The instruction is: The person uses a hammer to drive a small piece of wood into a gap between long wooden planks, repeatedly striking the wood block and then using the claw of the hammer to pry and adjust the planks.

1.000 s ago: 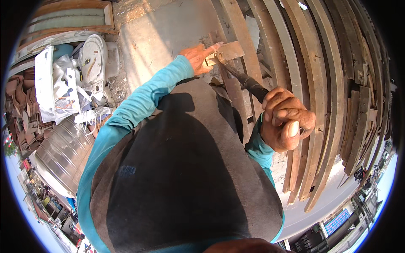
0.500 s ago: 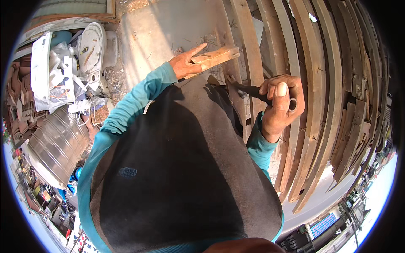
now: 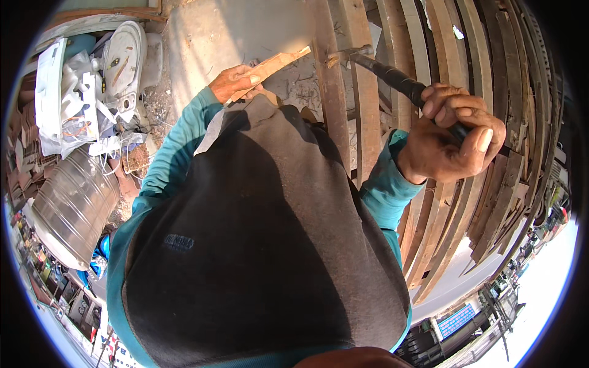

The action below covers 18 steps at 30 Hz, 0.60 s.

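Note:
My left hand (image 3: pixel 236 84) grips a short, pale piece of wood (image 3: pixel 277 65), thumb along its upper face. The piece slants up to the right, and its far end is apart from the nearest long beam. A hammer (image 3: pixel 392 78) with a dark handle is wrapped in the fingers of my right hand (image 3: pixel 457 130). Its head points away from me, over or against the first long wooden beams (image 3: pixel 333 98); I cannot tell whether it touches them. My dark shirt front hides what lies below my left hand.
Long beams and planks (image 3: pixel 451 55) lie side by side along the right. At the left stand a white toilet (image 3: pixel 126 61), a white container with plastic bags (image 3: pixel 52 98) and a ribbed metal tank (image 3: pixel 76 196). Concrete ground (image 3: pixel 208 37) with scattered debris lies ahead.
My right hand has risen to the right, and the hammer head has moved farther from me. My left hand has shifted left with the wood piece, its spread fingers now closed round it.

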Each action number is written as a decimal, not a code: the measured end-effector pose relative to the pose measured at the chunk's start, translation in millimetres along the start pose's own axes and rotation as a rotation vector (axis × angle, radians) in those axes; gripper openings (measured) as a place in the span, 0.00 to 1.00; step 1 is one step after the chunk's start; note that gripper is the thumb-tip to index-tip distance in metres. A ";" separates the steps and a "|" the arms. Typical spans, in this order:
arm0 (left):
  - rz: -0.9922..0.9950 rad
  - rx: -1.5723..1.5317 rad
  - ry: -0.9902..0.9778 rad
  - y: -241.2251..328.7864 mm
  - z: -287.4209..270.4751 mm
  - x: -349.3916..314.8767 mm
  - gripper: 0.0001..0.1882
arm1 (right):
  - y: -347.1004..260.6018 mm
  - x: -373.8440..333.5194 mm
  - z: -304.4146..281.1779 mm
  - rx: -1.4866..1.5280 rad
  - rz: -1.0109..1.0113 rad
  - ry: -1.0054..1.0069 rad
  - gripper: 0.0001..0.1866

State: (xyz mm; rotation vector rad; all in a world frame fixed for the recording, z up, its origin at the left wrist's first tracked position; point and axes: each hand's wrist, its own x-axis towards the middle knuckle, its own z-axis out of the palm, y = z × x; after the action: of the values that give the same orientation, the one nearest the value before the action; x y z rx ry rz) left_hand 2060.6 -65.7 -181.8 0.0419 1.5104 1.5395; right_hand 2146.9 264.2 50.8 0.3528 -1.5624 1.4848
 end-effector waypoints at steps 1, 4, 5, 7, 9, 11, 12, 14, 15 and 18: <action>0.068 -0.041 0.050 -1.6 0.0 -6.0 0.29 | 15.7 3.7 0.6 0.097 0.032 -0.012 0.13; 0.072 -0.097 0.214 -9.7 4.5 -7.2 0.29 | 43.5 22.2 18.8 0.085 -0.044 0.015 0.15; 0.072 -0.086 0.247 -17.4 4.3 -8.0 0.28 | 52.2 22.6 25.7 0.067 -0.021 0.011 0.15; 0.059 -0.118 0.297 -30.3 5.8 -7.8 0.28 | 67.0 20.7 34.2 0.055 0.034 -0.034 0.14; 0.046 -0.142 0.334 -39.0 -0.5 -11.6 0.27 | 87.8 13.3 45.5 -0.112 -0.067 -0.129 0.18; 0.050 -0.166 0.363 -43.8 -34.9 -33.1 0.26 | 88.5 2.5 82.3 -0.187 -0.084 -0.195 0.18; 0.048 -0.170 0.368 -44.2 -51.0 -40.3 0.26 | 83.3 -3.5 99.0 -0.158 -0.004 -0.172 0.16; 0.050 -0.265 0.417 -60.5 -50.3 -40.2 0.24 | 79.7 -5.2 107.0 -0.226 -0.001 -0.248 0.17; 0.049 -0.288 0.424 -66.2 -51.2 -38.7 0.24 | 80.5 -4.8 109.4 -0.220 0.004 -0.271 0.17; 0.088 -0.386 0.407 -76.7 -59.6 -27.8 0.23 | 92.2 -2.0 121.7 -0.380 -0.020 -0.324 0.19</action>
State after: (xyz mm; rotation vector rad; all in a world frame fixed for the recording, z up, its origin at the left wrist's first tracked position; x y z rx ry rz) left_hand 2083.9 -144.0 -241.2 -0.4587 1.5001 1.9727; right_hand 2029.8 175.4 9.4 0.3971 -2.0480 1.1189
